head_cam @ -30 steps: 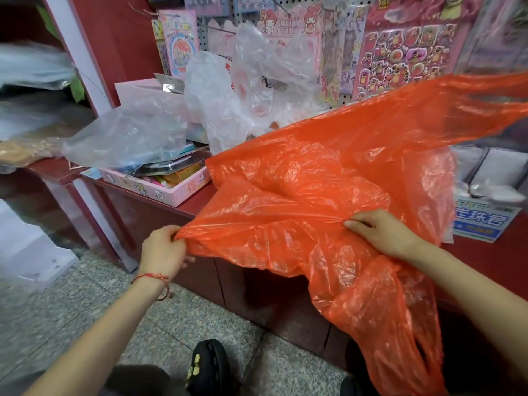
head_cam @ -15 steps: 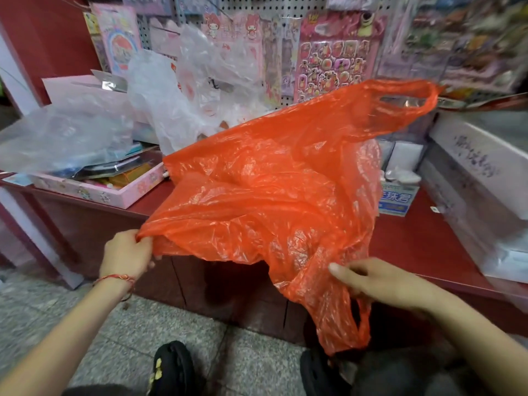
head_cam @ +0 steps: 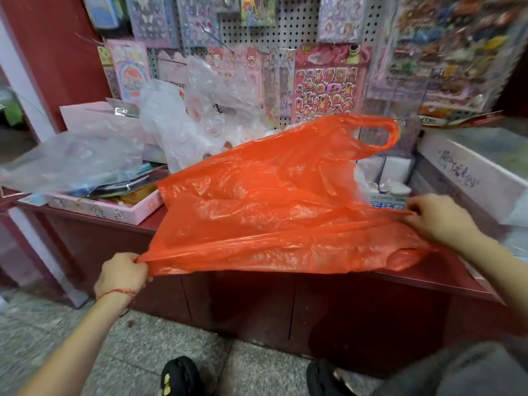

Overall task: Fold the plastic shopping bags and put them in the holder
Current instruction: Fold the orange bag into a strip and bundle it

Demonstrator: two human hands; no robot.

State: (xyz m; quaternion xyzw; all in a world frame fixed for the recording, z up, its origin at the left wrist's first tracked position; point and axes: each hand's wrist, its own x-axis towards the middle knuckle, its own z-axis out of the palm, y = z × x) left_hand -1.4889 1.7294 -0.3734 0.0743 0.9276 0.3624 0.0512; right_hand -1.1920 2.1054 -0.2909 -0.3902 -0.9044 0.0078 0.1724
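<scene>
Right hand [head_cam: 438, 218] has swung outward, both hands now pinching the bag [head_cam: 274, 212] taut between them, left hand [head_cam: 123, 274] gripping its corner; folding barely begun, holder unseen.

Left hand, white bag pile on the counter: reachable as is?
Probably not. The left hand grips a corner of the orange bag, stretched to the right hand, and that sheet lies in front of the white bag pile. It must let go first.

Dark red bench [head_cam: 451, 274] against a white pegboard [head_cam: 285, 32] hung with sticker sheets [head_cam: 325, 87]. Pink tray [head_cam: 114, 211] of stationery at the bench's left end; white box [head_cam: 468, 172] at right. Grey speckled floor tiles [head_cam: 143, 352] below.
</scene>
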